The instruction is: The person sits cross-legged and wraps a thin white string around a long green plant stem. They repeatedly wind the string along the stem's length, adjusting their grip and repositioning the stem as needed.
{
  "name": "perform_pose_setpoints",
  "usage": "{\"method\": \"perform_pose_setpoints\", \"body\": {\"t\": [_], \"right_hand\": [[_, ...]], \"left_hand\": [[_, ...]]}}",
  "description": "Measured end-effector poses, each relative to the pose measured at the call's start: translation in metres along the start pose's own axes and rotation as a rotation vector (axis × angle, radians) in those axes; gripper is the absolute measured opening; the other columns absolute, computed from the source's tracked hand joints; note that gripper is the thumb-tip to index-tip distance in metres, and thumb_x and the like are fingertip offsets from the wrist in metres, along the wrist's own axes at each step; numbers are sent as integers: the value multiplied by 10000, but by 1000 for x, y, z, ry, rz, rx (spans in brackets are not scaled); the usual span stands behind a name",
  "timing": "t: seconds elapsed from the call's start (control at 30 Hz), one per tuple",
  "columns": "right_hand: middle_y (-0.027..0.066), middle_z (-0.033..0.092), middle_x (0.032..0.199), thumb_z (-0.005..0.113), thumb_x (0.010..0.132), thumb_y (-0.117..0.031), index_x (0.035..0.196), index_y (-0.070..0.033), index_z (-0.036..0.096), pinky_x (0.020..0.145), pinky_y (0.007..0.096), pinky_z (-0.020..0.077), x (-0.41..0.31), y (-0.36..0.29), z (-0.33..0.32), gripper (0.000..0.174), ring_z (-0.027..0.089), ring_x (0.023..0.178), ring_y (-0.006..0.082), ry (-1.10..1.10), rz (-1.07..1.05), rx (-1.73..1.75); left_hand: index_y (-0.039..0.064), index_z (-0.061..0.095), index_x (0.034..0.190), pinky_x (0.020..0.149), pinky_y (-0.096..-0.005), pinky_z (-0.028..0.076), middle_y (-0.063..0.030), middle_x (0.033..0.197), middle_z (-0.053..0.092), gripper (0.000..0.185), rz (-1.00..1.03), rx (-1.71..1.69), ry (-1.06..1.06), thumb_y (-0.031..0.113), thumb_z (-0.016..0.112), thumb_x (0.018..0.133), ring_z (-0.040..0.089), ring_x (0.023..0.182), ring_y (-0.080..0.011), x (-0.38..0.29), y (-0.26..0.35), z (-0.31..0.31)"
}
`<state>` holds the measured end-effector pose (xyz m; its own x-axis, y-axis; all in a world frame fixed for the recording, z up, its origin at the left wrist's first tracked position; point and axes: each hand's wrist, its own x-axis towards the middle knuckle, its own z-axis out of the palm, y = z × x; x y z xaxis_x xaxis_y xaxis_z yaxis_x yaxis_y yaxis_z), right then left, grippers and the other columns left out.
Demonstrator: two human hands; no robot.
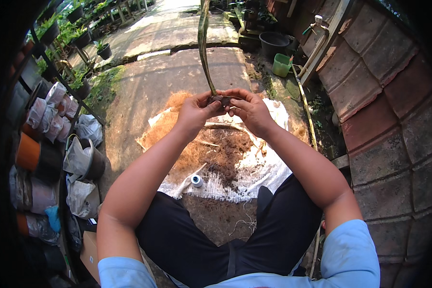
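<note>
Between my hands is the dark root clump [221,100] of a plant, whose long narrow leaf [203,39] rises from it. My left hand [200,108] grips the clump from the left, thumb on top. My right hand [247,109] pinches its right side with thumb and fingers. Below them a white woven sheet [273,165] lies on the ground, bearing dark soil [226,154] and, on its left, brown coconut-like fibre [162,135]. Near the sheet's front edge stands a spool of thread [197,180].
Plastic-wrapped bundles [52,115] and a black pot [93,162] stand at the left. At the back right are a green plastic container [282,65], a black basin [274,41] and a tap [317,21]. Roof tiles [378,172] line the right side.
</note>
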<state>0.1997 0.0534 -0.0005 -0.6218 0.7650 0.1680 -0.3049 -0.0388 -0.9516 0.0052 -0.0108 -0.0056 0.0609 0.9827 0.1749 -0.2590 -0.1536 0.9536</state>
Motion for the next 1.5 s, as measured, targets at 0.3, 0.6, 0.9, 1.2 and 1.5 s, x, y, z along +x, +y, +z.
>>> {"method": "perform_pose_setpoints", "body": {"t": [0.3, 0.6, 0.9, 1.2, 1.5], "right_hand": [[154, 694, 817, 559, 1045, -378, 995, 0, 686, 705, 409, 502, 1, -13, 2, 402, 675, 757, 273, -58, -145, -936], [204, 706, 825, 440, 1082, -325, 923, -11, 692, 729, 465, 516, 3, -13, 6, 433, 680, 787, 397, 116, -193, -1086], [118, 737, 1039, 515, 1053, -147, 1170, 15, 650, 702, 304, 596, 8, 0, -22, 241, 738, 872, 181, 180, 106, -646], [102, 731, 846, 724, 948, -425, 1047, -30, 704, 740, 354, 545, -1, -19, -4, 408, 691, 816, 182, -98, 93, -968], [52, 706, 905, 606, 1051, -280, 1105, -16, 678, 759, 307, 555, 1, -15, -7, 279, 637, 834, 106, -281, 65, -610]], "left_hand": [[-43, 586, 1288, 925, -361, 606, -137, 1174, 683, 378, -166, 174, -87, 138, 701, 977, 716, 1032, -228, -4, 3, 5], [-83, 557, 1184, 890, -378, 642, -161, 1124, 671, 270, -196, 305, -42, -36, 673, 945, 714, 1001, -247, -8, 8, 11], [-57, 571, 1214, 925, -364, 628, -159, 1163, 657, 292, -190, 142, -25, 22, 685, 957, 706, 1034, -253, -11, -5, -3], [-55, 566, 1291, 979, -383, 581, -179, 1228, 660, 405, -165, 185, -26, 162, 705, 978, 700, 1096, -275, -10, -1, -6], [-52, 575, 1268, 953, -371, 600, -124, 1192, 668, 343, -151, 6, -128, 142, 668, 1002, 697, 1064, -220, -7, -4, 4]]}}
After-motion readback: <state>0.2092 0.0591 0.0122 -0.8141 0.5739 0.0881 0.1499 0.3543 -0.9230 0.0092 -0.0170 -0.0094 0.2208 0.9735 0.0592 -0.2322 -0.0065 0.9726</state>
